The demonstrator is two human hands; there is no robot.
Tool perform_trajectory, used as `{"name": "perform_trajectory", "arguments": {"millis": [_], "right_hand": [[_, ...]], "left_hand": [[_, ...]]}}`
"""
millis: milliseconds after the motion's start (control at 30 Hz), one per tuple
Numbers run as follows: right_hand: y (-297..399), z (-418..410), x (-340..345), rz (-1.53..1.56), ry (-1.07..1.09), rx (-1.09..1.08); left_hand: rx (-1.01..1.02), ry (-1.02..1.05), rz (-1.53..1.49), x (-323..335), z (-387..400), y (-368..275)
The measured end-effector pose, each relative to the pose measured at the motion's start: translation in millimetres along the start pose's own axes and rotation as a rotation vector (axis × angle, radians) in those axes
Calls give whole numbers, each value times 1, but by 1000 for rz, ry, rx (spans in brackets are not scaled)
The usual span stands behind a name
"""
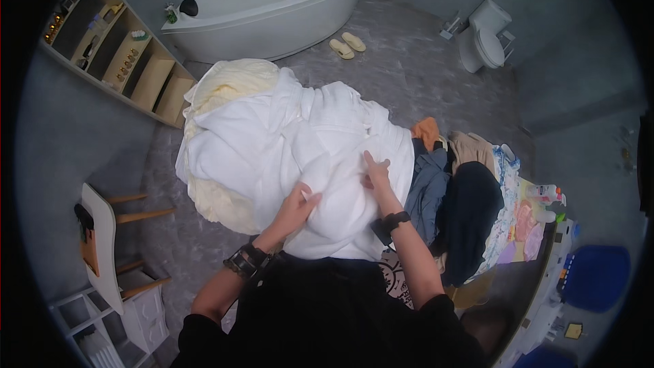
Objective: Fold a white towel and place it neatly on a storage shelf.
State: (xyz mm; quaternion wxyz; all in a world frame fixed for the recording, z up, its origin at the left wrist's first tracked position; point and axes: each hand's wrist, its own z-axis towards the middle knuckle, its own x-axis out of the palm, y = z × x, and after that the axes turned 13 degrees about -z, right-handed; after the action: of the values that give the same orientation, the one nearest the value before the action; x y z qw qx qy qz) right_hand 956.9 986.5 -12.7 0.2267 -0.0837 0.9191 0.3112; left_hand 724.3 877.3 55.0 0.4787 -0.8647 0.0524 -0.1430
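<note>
A white terry bathrobe [327, 128] lies rumpled and spread over a cream quilted cover [230, 84] directly before me. My left hand [296, 210] pinches a bit of the robe's near part between thumb and fingers. To its right, my right hand [377, 178] rests against the robe with its fingers apart. The cloth bunches in folds between both hands. Its near edge reaches my body. What supports the cream cover is hidden beneath the fabrics.
Dark and blue clothes [470, 214] are heaped at the right, beside a counter [536, 291] with bottles. A white chair [102, 245] stands left. Farther off are a wooden shelf [153, 79], a bathtub [265, 36], slippers [341, 48] and a toilet [485, 43].
</note>
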Motion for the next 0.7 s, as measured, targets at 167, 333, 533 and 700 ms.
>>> {"name": "perform_trajectory", "arguments": {"millis": [167,333,533,700], "right_hand": [[-27,17,-6,450,-123,-105],[-34,24,-35,782,-89,-118],[-43,14,-93,964,119,-35],[-27,-37,-115,1005,126,-405]], "left_hand": [[287,-596,193,-53,86,3],[244,-720,243,-82,175,19],[155,-796,-6,-94,192,7],[435,-391,-530,-69,135,-52]]}}
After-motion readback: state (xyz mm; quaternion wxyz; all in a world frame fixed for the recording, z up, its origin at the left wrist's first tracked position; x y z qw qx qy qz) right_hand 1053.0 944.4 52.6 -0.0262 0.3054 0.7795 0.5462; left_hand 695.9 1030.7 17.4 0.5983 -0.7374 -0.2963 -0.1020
